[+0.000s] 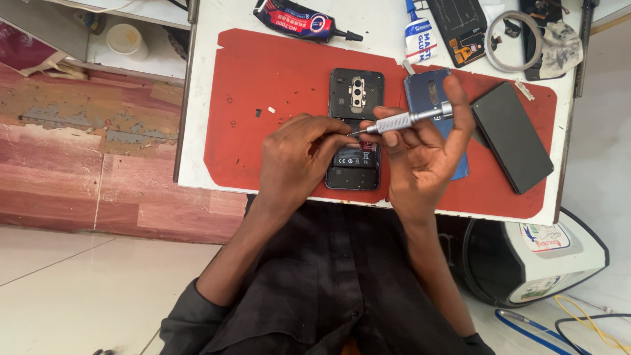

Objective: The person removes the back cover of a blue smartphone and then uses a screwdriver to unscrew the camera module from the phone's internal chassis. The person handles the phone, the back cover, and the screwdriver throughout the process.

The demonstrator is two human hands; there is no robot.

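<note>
The red mat [276, 72] covered most of the white table [204, 98], flat and dull. On it lay the opened phone [355, 98], long axis running away from the person, camera end far, its dark inner frame and black battery exposed. Just right sat a blue back cover [430, 92] and a black slab [511, 135]. The right hand [424, 154] grasped a slim silver metal screwdriver [409, 119], lying nearly level, tip pointing left over the phone. The left hand [296, 158] pinched at that tip, fingers closed.
</note>
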